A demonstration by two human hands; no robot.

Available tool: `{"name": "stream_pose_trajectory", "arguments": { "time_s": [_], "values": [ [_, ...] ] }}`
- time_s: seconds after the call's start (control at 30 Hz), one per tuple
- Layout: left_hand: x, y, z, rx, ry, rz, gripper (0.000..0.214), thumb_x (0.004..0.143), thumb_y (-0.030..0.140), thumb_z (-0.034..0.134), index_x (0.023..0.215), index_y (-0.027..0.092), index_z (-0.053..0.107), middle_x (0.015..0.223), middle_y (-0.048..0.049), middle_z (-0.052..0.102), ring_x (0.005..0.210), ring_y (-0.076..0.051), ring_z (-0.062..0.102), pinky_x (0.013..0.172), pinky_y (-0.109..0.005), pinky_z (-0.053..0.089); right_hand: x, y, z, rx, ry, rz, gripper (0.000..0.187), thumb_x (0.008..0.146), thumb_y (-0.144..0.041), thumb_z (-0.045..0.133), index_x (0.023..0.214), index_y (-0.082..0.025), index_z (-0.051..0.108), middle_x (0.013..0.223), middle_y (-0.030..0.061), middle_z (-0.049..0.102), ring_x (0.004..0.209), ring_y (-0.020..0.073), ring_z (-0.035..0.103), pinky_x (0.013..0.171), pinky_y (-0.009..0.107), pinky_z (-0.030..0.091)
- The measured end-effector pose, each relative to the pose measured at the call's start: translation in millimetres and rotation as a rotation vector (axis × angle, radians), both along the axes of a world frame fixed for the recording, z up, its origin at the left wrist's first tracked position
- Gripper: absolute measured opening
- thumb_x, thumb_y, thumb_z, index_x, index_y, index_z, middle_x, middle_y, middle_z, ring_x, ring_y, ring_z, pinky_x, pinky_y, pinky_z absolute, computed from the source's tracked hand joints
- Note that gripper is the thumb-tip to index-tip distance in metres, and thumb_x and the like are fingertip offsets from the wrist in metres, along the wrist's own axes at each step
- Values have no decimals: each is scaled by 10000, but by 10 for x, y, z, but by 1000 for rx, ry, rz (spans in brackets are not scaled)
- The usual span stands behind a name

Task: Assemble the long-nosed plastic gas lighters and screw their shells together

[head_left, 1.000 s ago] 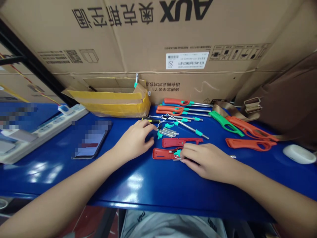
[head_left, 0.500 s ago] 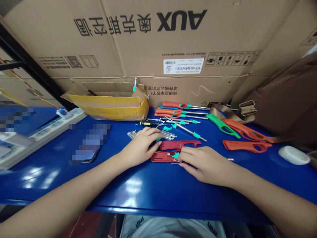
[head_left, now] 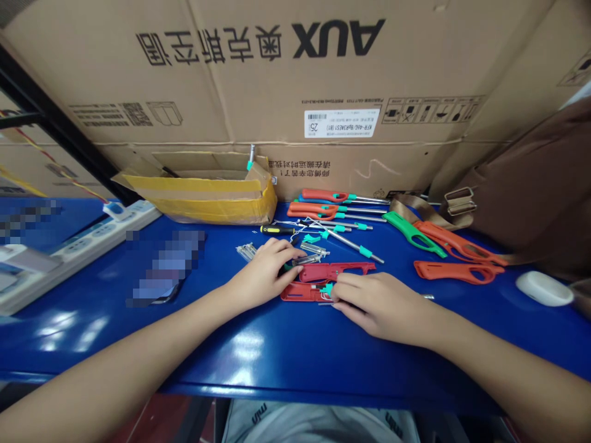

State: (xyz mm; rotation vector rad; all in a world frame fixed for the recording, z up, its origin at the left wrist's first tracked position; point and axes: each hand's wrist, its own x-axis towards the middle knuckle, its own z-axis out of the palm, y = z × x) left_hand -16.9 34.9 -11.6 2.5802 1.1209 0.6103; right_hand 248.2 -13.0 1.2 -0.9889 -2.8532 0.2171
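While one big cardboard box (head_left: 221, 111) stands behind one blue table (head_left: 286, 363), the step in hand looks like settling small parts inside the near red half (head_left: 295, 293) of a lighter handle, which lies on that table. Left of that half, the left hand (head_left: 268, 269) curves with thumb and forefinger slightly parted, their tips by the far red half (head_left: 318, 271); whether they grasp anything, I cannot tell. Right of it, the right hand (head_left: 369, 298) has its fingers closed over the near half's right end, apparently gripping it and hiding what lies beneath. The next move probably calls for a light, steady touch, so the parts stay seated. Counted from there: one yellow-taped box (head_left: 203, 206) beyond and to the left, one phone (head_left: 168, 264) left, one green handle (head_left: 404, 226) beyond and to the right, one orange half (head_left: 438, 271) right, two red halves together, one screwdriver (head_left: 277, 231) beyond, and one teal piece (head_left: 327, 290) within the near half. Orange lighters (head_left: 305, 210) beyond overlap too much to count surely.
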Motion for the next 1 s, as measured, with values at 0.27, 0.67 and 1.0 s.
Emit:
{"name": "stream_pose_trajectory", "arguments": {
  "time_s": [0.27, 0.67, 1.0],
  "values": [
    [-2, 18, -21, -66, -46, 37, 249, 967, 251, 615, 1178, 152, 704, 1053, -93, 669, 1009, -254, 580, 943, -431, 484, -6, -1, 15, -9, -5, 6, 202, 1056, -275, 428, 1003, -207, 610, 970, 25, 667, 757, 158, 614, 639, 290, 381],
    [43, -67, 38, -32, -259, 24, 246, 1012, 264, 536, 1155, 175, 715, 1062, -87, 690, 1007, -208, 633, 944, -384, 516, -10, -4, 67, -105, 49, -46, 172, 1023, -238, 466, 982, -197, 628, 967, 42, 689, 789, 175, 650, 672, 285, 428],
    [71, -240, 171, -272, -242, -232, 264, 983, 217, 547, 1176, 151, 716, 992, -83, 681, 861, -167, 660, 783, -294, 535, 23, 19, 101, -201, 182, -111, 83, 970, -209, 547, 914, -200, 608, 851, 8, 683, 703, 141, 608, 634, 251, 401]
  ]
}}
